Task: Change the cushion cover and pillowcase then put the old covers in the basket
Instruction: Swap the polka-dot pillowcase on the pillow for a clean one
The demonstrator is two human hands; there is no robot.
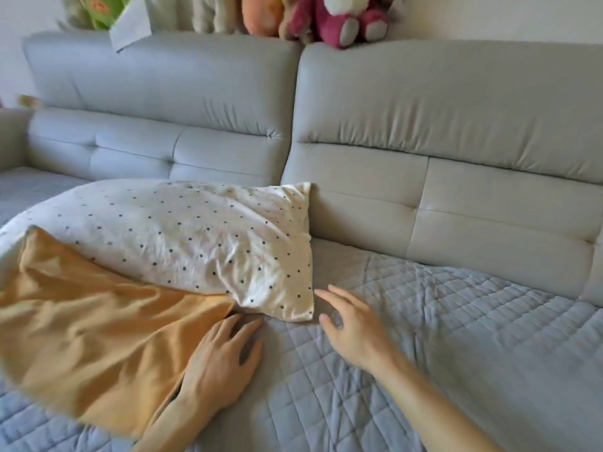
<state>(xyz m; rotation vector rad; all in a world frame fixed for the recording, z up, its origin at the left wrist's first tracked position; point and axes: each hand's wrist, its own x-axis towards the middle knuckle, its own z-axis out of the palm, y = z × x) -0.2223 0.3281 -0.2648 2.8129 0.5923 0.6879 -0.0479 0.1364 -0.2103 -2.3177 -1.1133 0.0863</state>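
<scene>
Resting left hand (pixel 222 360): flat on the grey quilt (pixel 440 353), fingers spread, holding nothing, just beside the orange cover (pixel 98 327).
Right hand (pixel 349 324): open, fingers loose, near the corner of the pillow (pixel 195 230).
Orange cover: spread on the quilt, touching the pillow.
Pillow: in a dotted case, lying by the sofa back (pixel 440 109).
Soft toys (pixel 342 17): up on top of the sofa back.

Dotted pillow (pixel 182 236) overlapping orange cover (pixel 94 340)

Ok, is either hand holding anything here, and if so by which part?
Nothing is held. The left hand lies flat, fingers spread, at the edge of the orange cover. The right hand is open by a corner of the dotted pillow.
</scene>
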